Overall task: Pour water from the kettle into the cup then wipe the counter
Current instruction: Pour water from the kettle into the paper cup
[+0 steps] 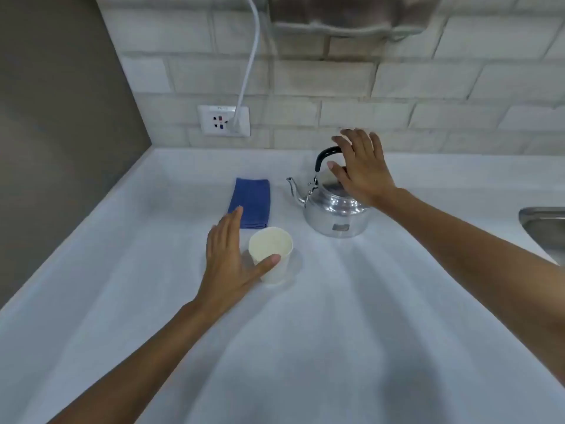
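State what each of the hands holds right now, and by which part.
Nothing is held. The left hand is open beside the cup, thumb at its rim. The right hand is spread open over the kettle handle, not closed.

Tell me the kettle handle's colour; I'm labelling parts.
Black, on the kettle handle, clearest in the head view.

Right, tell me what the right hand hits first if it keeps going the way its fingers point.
The right hand, open with fingers spread, points up and back over the kettle. Its black handle sits right at the fingers, so likely that first; beyond it, the tiled wall. Depth is unclear from this view.
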